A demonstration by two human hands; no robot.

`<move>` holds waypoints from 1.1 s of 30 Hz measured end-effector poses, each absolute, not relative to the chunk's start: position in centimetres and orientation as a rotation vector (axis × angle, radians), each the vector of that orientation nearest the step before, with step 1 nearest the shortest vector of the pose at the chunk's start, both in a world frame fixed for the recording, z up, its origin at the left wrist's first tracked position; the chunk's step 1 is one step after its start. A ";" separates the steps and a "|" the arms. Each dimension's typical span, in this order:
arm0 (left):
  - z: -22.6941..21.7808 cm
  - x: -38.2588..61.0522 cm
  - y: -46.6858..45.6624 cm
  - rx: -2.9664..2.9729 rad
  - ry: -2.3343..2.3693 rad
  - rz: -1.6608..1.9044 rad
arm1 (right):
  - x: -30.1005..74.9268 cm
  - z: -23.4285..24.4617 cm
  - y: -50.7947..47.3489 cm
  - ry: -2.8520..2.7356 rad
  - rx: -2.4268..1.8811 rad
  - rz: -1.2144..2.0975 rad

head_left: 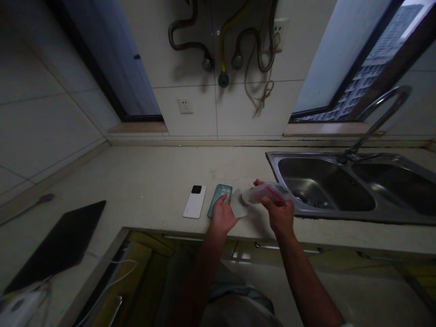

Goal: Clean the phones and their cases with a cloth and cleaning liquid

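My left hand [224, 218] is closed on a thin, pale, flat piece [240, 205]; its exact kind does not show. Pinched in my right hand [281, 216] is a clear plastic bag [260, 194] with a pink strip, tilted over the counter close to the pale piece. Whether the pale piece still touches the bag I cannot tell. A teal phone case [214, 205] with camera cutouts lies flat, partly covered by my left fingers. Left of it rests a white phone [193, 207], back side up, its black camera block at the top.
At the right a double steel sink [327, 184] with a curved faucet [379, 120] is set into the pale counter [153, 181]. A black flat panel [59, 245] lies at the left, near a white cable [112, 262]. Pipes and sockets are on the tiled wall.
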State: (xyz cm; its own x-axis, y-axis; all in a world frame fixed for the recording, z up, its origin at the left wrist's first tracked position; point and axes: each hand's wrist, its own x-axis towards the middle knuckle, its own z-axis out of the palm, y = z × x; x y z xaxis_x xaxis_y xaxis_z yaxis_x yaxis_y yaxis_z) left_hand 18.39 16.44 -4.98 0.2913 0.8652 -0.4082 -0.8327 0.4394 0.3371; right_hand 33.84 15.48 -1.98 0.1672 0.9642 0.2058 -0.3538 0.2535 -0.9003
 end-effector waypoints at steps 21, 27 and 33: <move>-5.6 19.2 15.0 0.025 0.539 1.211 | 32.8 -3.9 17.3 -1.153 -0.784 1.012; -6.5 18.9 15.2 0.013 0.517 1.212 | 33.0 -3.7 17.3 -1.138 -0.852 1.024; -6.6 18.9 15.4 -0.022 0.535 1.221 | 32.8 -3.0 16.8 -1.197 -0.828 1.070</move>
